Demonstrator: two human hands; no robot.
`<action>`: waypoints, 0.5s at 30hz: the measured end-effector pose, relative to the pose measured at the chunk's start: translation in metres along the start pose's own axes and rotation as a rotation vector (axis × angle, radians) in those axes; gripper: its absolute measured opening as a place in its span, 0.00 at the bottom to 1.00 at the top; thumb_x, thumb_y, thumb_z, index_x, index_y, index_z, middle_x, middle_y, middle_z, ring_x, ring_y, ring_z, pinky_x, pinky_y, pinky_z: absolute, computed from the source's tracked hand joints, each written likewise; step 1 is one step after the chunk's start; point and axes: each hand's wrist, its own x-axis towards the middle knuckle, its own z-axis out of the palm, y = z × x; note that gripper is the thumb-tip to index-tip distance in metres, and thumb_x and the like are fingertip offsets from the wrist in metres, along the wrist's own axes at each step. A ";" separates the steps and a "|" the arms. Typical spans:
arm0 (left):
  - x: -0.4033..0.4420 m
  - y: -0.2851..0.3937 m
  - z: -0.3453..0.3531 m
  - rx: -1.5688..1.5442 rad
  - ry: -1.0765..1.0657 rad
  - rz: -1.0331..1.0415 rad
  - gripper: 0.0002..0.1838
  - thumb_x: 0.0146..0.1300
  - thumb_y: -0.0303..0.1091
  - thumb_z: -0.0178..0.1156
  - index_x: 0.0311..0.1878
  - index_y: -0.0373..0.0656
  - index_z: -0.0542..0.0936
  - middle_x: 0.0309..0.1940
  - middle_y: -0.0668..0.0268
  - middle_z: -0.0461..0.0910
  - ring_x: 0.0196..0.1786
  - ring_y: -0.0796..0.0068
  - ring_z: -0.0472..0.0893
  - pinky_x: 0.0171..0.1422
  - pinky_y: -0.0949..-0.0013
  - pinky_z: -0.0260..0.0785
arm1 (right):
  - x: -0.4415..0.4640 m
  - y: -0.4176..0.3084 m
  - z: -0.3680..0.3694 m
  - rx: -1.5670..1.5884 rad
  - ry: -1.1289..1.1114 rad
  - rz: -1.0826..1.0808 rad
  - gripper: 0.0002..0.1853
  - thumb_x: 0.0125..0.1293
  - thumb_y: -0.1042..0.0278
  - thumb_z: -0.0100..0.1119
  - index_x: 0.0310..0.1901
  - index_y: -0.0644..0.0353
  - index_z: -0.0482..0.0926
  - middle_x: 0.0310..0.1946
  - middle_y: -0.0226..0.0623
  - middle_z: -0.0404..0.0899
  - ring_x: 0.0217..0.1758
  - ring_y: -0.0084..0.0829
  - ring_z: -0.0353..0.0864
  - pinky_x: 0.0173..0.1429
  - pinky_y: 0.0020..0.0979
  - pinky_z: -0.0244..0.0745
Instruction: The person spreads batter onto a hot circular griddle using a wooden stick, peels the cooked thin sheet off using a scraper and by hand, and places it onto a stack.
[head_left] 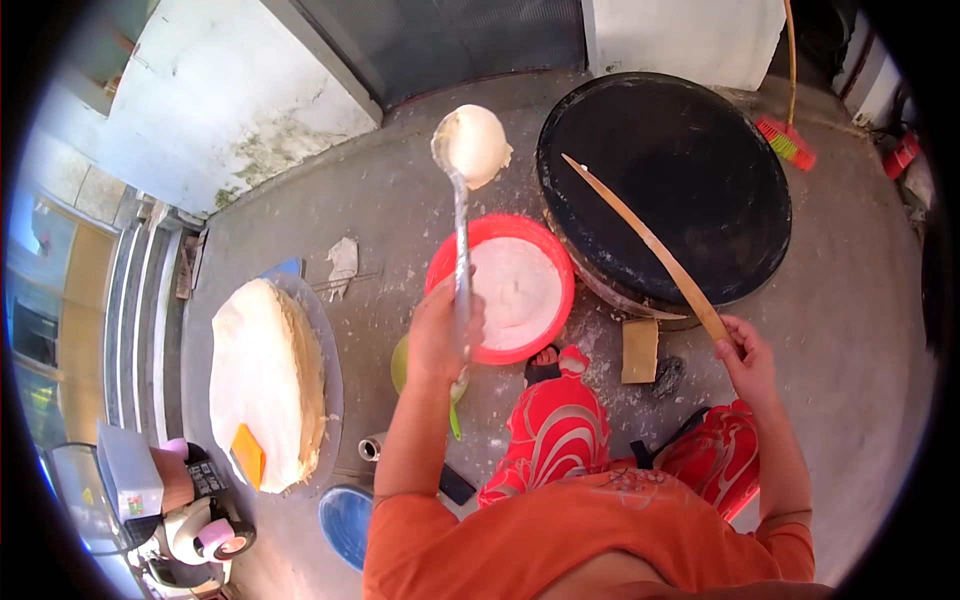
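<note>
Head view: left hand [436, 328] grips ladle [461, 235], right hand [748, 362] wooden spatula [652, 243].

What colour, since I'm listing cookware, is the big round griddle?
The griddle is black; it shows best in the head view.

The ladle [462, 235] looks metallic, the spreader [652, 242] smooth wood, the basin [515, 355] glossy plastic.

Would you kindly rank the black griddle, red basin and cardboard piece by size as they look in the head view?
1. Black griddle
2. Red basin, partly hidden
3. Cardboard piece, clearly smallest
</note>
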 end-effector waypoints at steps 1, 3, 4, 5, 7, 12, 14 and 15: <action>0.012 -0.003 0.012 -0.004 -0.010 -0.009 0.13 0.65 0.37 0.43 0.48 0.44 0.71 0.21 0.67 0.70 0.19 0.81 0.66 0.18 0.78 0.56 | 0.003 -0.004 -0.001 -0.100 0.044 -0.056 0.19 0.59 0.78 0.54 0.54 0.61 0.71 0.34 0.26 0.77 0.31 0.16 0.72 0.38 0.19 0.67; 0.035 -0.012 0.039 -0.024 -0.030 -0.001 0.12 0.65 0.36 0.43 0.46 0.42 0.70 0.22 0.67 0.70 0.19 0.81 0.67 0.17 0.78 0.58 | 0.012 -0.006 -0.004 -0.169 0.088 -0.091 0.19 0.59 0.79 0.54 0.53 0.61 0.71 0.36 0.27 0.78 0.32 0.17 0.73 0.38 0.20 0.68; 0.049 -0.019 0.048 -0.037 -0.056 0.002 0.11 0.65 0.36 0.43 0.45 0.42 0.70 0.22 0.67 0.70 0.19 0.80 0.67 0.18 0.78 0.58 | 0.016 -0.007 -0.006 -0.238 0.121 -0.120 0.19 0.58 0.80 0.54 0.53 0.61 0.72 0.38 0.28 0.78 0.33 0.18 0.73 0.39 0.21 0.69; 0.064 -0.028 0.055 -0.052 -0.081 0.004 0.11 0.65 0.36 0.43 0.43 0.41 0.69 0.22 0.67 0.69 0.19 0.80 0.67 0.18 0.78 0.59 | 0.021 -0.006 -0.006 -0.241 0.129 -0.120 0.19 0.58 0.80 0.54 0.53 0.61 0.72 0.38 0.28 0.78 0.33 0.18 0.73 0.39 0.21 0.69; 0.091 -0.043 0.071 -0.045 -0.116 0.010 0.07 0.65 0.33 0.42 0.39 0.45 0.70 0.22 0.66 0.71 0.20 0.79 0.69 0.18 0.77 0.61 | 0.034 -0.004 -0.005 -0.314 0.184 -0.282 0.20 0.56 0.80 0.55 0.53 0.60 0.73 0.34 0.34 0.78 0.31 0.24 0.75 0.37 0.24 0.70; 0.142 -0.080 0.102 0.097 -0.016 0.002 0.11 0.65 0.29 0.42 0.48 0.42 0.71 0.22 0.68 0.70 0.19 0.80 0.69 0.19 0.77 0.64 | 0.074 -0.015 0.001 -0.556 0.208 -0.441 0.21 0.53 0.79 0.56 0.52 0.56 0.74 0.25 0.38 0.72 0.27 0.36 0.74 0.32 0.29 0.69; 0.161 -0.099 0.100 0.114 -0.005 0.012 0.10 0.65 0.28 0.43 0.47 0.42 0.72 0.21 0.69 0.69 0.19 0.80 0.69 0.19 0.76 0.64 | 0.092 -0.019 0.010 -0.587 0.190 -0.454 0.21 0.53 0.78 0.56 0.51 0.55 0.74 0.23 0.39 0.69 0.26 0.40 0.72 0.31 0.31 0.68; 0.167 -0.106 0.101 0.133 0.008 0.022 0.10 0.65 0.28 0.44 0.46 0.42 0.72 0.21 0.69 0.69 0.19 0.80 0.69 0.18 0.76 0.64 | 0.102 -0.019 0.016 -0.606 0.170 -0.471 0.21 0.53 0.77 0.55 0.51 0.55 0.75 0.23 0.38 0.69 0.26 0.40 0.72 0.32 0.32 0.69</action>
